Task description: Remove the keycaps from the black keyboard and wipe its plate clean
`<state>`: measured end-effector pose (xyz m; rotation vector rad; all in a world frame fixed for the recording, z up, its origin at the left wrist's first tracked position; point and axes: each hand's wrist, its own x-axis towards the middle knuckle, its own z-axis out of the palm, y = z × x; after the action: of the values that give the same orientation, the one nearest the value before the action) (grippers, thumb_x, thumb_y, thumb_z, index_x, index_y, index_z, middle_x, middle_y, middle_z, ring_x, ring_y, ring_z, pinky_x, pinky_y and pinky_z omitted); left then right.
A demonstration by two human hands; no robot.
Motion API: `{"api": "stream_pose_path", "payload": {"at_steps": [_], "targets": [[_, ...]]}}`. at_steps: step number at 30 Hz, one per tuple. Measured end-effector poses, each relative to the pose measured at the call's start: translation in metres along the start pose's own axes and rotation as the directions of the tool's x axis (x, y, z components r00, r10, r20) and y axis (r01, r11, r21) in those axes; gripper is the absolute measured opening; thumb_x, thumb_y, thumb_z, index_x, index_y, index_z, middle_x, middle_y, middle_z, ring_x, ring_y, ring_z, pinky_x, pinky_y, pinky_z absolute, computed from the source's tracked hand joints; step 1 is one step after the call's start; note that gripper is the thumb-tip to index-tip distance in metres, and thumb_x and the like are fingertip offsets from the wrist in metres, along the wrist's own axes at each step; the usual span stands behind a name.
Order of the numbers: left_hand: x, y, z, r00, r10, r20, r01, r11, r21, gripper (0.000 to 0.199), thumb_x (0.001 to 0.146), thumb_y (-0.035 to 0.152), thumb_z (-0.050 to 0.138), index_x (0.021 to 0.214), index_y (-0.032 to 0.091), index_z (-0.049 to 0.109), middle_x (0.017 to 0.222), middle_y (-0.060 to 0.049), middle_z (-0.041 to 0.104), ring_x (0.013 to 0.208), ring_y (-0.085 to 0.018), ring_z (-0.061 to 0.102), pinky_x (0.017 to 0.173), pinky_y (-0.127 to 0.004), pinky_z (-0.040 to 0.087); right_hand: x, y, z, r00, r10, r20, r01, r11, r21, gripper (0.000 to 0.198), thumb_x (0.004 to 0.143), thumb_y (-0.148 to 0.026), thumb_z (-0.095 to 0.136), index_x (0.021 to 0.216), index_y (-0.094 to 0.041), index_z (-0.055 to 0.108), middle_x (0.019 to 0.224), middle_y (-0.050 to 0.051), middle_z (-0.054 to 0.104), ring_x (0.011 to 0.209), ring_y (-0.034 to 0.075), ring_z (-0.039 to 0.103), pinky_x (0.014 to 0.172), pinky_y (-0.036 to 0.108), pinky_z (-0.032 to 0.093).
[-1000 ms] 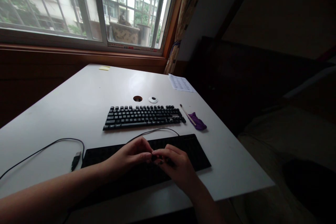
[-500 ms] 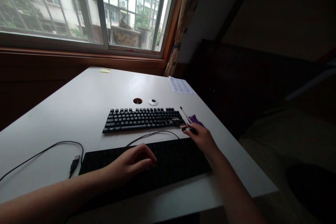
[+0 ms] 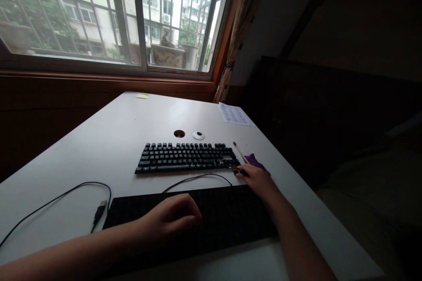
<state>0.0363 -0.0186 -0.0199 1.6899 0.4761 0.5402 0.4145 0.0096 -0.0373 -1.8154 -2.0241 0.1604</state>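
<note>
My left hand (image 3: pixel 178 217) is closed over the dark keyboard base (image 3: pixel 227 210), its fingers curled in towards the thumb; anything inside is hidden. My right hand (image 3: pixel 257 178) reaches past the base's far right corner and pinches a small black piece (image 3: pixel 244 172), which looks like a keycap. Its fingertips are at the lower right end of the black keycaps (image 3: pixel 184 158), which sit in rows in a keyboard shape. Just beyond that hand lie a thin brush-like stick (image 3: pixel 241 153) and a purple cloth (image 3: pixel 259 163).
A black cable with a USB plug (image 3: pixel 99 213) lies left of the base, and another cable (image 3: pixel 191 178) curves behind it. Farther back are a desk hole (image 3: pixel 179 134), a white ring cover (image 3: pixel 198 135), a printed sheet (image 3: pixel 235 115) and a yellow note (image 3: pixel 142 96).
The view has shifted, so everything sits lower and slightly right. My right hand has moved down to the lower right keycaps with the small black piece. My left hand stays closed over the base.
</note>
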Motion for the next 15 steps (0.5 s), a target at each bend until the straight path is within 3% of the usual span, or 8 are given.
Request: {"api": "stream_pose_path", "payload": {"at_steps": [11,15], "targets": [[0.001,0.003,0.002,1.0,0.003,-0.023,-0.003,1.0,0.019,0.015,0.096,0.028,0.063,0.103,0.015,0.068,0.1,-0.008,0.07,0.093,-0.021,0.066,0.084,-0.031,0.054,-0.009,0.008,0.0,0.994,-0.069,-0.084,0.072,0.997,0.029,0.026,0.089,-0.028,0.063,0.112,-0.025,0.076,0.114,0.007,0.078,0.105,0.027,0.073,0.094,0.042,0.057],[0.001,0.002,0.002,0.999,0.019,-0.03,-0.018,0.999,0.047,0.013,0.096,0.026,0.063,0.103,0.016,0.068,0.101,-0.008,0.07,0.095,-0.021,0.065,0.086,-0.031,0.053,-0.015,0.008,-0.004,0.98,-0.061,-0.19,0.069,0.997,0.036,0.027,0.092,-0.036,0.061,0.11,-0.023,0.075,0.113,0.009,0.078,0.103,0.029,0.074,0.094,0.044,0.058]]}}
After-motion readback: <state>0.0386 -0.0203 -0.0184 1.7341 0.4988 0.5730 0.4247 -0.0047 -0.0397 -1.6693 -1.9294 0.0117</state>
